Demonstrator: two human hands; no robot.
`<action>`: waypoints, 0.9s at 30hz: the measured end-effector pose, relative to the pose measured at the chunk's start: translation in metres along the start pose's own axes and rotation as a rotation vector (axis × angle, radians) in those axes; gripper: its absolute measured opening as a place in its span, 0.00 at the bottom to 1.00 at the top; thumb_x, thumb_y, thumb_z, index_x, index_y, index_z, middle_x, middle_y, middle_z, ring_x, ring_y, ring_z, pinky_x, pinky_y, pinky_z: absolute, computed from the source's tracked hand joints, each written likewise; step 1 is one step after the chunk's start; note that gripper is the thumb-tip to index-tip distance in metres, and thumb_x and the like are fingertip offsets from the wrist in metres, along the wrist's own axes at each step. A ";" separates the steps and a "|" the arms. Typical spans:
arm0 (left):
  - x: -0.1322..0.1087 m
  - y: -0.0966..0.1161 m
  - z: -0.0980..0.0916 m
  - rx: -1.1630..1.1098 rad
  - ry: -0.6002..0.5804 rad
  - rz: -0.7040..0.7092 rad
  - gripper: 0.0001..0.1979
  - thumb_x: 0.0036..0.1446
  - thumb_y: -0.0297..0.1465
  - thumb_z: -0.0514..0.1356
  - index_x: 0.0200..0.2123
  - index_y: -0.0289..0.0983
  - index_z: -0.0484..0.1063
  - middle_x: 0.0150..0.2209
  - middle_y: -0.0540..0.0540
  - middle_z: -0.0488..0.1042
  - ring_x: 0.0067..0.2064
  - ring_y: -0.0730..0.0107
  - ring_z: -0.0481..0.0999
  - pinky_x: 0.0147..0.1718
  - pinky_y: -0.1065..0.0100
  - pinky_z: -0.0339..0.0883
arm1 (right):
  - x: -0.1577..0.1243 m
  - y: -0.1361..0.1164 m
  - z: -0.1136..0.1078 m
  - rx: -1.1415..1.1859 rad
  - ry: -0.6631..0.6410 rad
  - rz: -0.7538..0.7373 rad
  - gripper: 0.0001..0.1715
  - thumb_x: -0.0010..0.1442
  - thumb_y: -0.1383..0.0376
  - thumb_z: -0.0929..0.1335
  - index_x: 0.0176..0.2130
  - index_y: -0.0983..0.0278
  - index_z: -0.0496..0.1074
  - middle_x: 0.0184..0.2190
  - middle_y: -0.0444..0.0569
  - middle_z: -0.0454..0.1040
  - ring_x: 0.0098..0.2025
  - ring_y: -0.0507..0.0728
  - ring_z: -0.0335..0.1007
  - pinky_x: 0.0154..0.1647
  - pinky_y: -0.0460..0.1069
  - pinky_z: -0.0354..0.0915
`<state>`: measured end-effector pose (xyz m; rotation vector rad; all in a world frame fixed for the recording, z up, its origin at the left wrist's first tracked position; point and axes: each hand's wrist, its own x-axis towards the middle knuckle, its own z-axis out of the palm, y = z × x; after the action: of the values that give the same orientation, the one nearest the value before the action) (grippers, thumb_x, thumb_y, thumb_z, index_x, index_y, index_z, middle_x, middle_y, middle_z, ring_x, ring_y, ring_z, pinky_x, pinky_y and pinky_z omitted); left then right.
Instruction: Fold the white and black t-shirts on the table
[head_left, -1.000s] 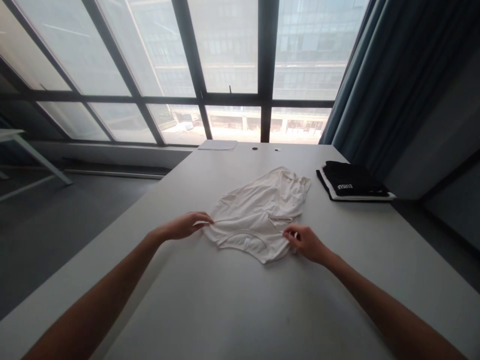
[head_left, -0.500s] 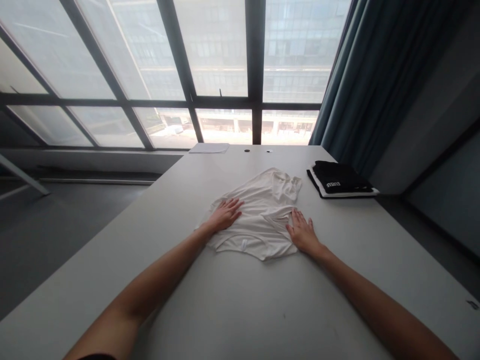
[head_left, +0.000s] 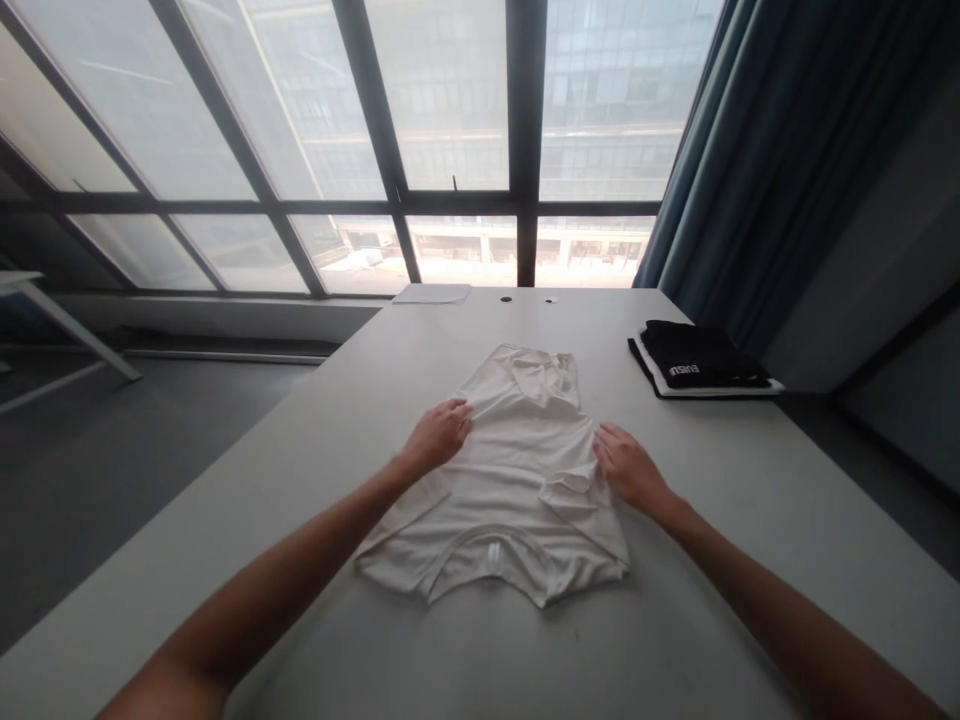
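A wide, dark-framed window (head_left: 454, 95) fills the far side of the room, and below it a long white table (head_left: 480, 660) runs toward the person. A blue-grey curtain (head_left: 750, 140) hangs at the right. Both bare arms reach forward over the tabletop, the left slanting inward from the lower left, the right from the lower right. Between them a white shirt (head_left: 517, 460) lies spread mid-table, neckline toward the person, its far end rumpled. A folded pile of clothes (head_left: 697, 360) (black on top, with white lettering) sits beyond, near the right edge, and a white sheet (head_left: 433, 294) lies at the far left corner. The left hand (head_left: 439, 435) is palm down, fingers together and slightly bent at the shirt's left edge; the right hand (head_left: 630, 465) angles inward, fingers extended to the opposite edge. Whether either pinches the fabric cannot be told. A small pale label (head_left: 493, 557) shows inside the neckline.
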<state>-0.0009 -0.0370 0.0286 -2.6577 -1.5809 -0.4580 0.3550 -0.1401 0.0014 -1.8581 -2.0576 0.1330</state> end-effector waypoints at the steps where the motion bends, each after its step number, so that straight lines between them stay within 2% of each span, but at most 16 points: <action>1: 0.019 0.000 0.001 -0.040 -0.001 0.005 0.20 0.67 0.31 0.49 0.57 0.38 0.73 0.61 0.41 0.70 0.60 0.57 0.72 0.60 0.60 0.62 | 0.017 0.001 0.000 0.015 0.024 0.007 0.27 0.69 0.64 0.56 0.60 0.69 0.70 0.63 0.61 0.68 0.65 0.62 0.61 0.66 0.55 0.55; 3: 0.053 -0.001 0.011 -0.106 -0.030 0.008 0.23 0.67 0.30 0.47 0.62 0.35 0.68 0.65 0.41 0.66 0.63 0.61 0.68 0.63 0.62 0.58 | 0.043 0.000 0.006 0.019 0.039 0.022 0.28 0.68 0.66 0.57 0.63 0.72 0.67 0.64 0.62 0.66 0.66 0.61 0.59 0.67 0.54 0.54; 5: 0.076 -0.005 0.025 -0.126 -0.070 0.020 0.26 0.68 0.32 0.47 0.66 0.34 0.62 0.67 0.42 0.62 0.67 0.63 0.62 0.65 0.63 0.55 | 0.055 -0.003 0.018 0.008 0.023 0.026 0.31 0.69 0.64 0.57 0.67 0.74 0.60 0.68 0.62 0.60 0.69 0.61 0.54 0.68 0.56 0.52; 8: 0.086 -0.018 0.046 -0.116 -0.128 0.012 0.28 0.70 0.40 0.48 0.68 0.36 0.58 0.70 0.41 0.58 0.70 0.57 0.55 0.67 0.53 0.50 | 0.048 -0.007 0.036 -0.024 -0.049 -0.029 0.35 0.71 0.59 0.54 0.71 0.73 0.51 0.71 0.61 0.53 0.73 0.62 0.45 0.70 0.62 0.45; 10: 0.080 -0.030 0.054 -0.097 -0.151 -0.038 0.29 0.71 0.43 0.46 0.69 0.37 0.57 0.71 0.39 0.55 0.71 0.51 0.51 0.67 0.45 0.46 | 0.037 -0.006 0.041 -0.052 -0.095 -0.061 0.36 0.72 0.56 0.53 0.71 0.72 0.48 0.72 0.60 0.49 0.74 0.62 0.40 0.70 0.66 0.40; 13: 0.066 -0.049 0.058 -0.034 -0.137 -0.195 0.31 0.71 0.45 0.43 0.70 0.36 0.54 0.72 0.37 0.50 0.72 0.48 0.48 0.67 0.41 0.43 | 0.024 0.002 0.038 -0.082 -0.131 -0.035 0.37 0.72 0.56 0.52 0.72 0.71 0.47 0.73 0.60 0.48 0.74 0.62 0.38 0.70 0.67 0.37; 15: 0.057 -0.056 0.055 -0.005 -0.104 -0.278 0.31 0.71 0.46 0.43 0.70 0.35 0.53 0.72 0.35 0.50 0.72 0.47 0.48 0.66 0.41 0.43 | 0.018 0.007 0.031 -0.097 -0.123 -0.008 0.35 0.72 0.57 0.53 0.71 0.71 0.50 0.72 0.60 0.49 0.74 0.63 0.39 0.69 0.67 0.39; 17: 0.050 -0.057 0.051 0.004 -0.054 -0.288 0.30 0.71 0.45 0.44 0.69 0.34 0.55 0.71 0.33 0.53 0.71 0.46 0.50 0.65 0.40 0.46 | 0.014 0.008 0.022 -0.102 -0.062 0.017 0.31 0.71 0.59 0.55 0.68 0.70 0.58 0.69 0.61 0.57 0.71 0.64 0.48 0.68 0.63 0.46; 19: 0.043 -0.050 0.044 0.012 -0.008 -0.231 0.28 0.71 0.42 0.46 0.67 0.36 0.59 0.69 0.33 0.57 0.71 0.46 0.52 0.65 0.39 0.47 | 0.010 0.003 0.011 -0.095 0.008 0.071 0.27 0.70 0.58 0.58 0.60 0.68 0.68 0.61 0.61 0.68 0.63 0.65 0.61 0.62 0.58 0.55; 21: 0.034 -0.037 0.037 0.016 0.005 -0.152 0.24 0.69 0.39 0.50 0.65 0.39 0.62 0.68 0.35 0.59 0.70 0.47 0.54 0.64 0.40 0.49 | 0.002 -0.006 0.000 -0.068 0.033 0.134 0.22 0.69 0.55 0.61 0.52 0.65 0.73 0.50 0.59 0.75 0.52 0.63 0.69 0.53 0.54 0.62; 23: 0.020 -0.021 0.032 0.008 -0.009 -0.071 0.23 0.67 0.35 0.52 0.64 0.39 0.65 0.67 0.37 0.61 0.69 0.48 0.56 0.65 0.41 0.50 | -0.009 -0.020 -0.009 -0.043 0.031 0.128 0.19 0.68 0.53 0.63 0.47 0.63 0.74 0.44 0.56 0.75 0.46 0.62 0.70 0.48 0.52 0.63; 27: -0.020 0.006 0.024 -0.047 0.003 0.064 0.23 0.66 0.32 0.53 0.62 0.37 0.67 0.64 0.37 0.65 0.66 0.50 0.62 0.64 0.49 0.54 | -0.035 -0.051 -0.014 0.002 -0.036 -0.111 0.15 0.65 0.56 0.67 0.47 0.61 0.73 0.45 0.53 0.73 0.48 0.62 0.68 0.49 0.52 0.62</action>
<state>0.0011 -0.0536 0.0016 -2.7311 -1.4983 -0.5033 0.3135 -0.1828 0.0228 -1.7473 -2.1783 0.1403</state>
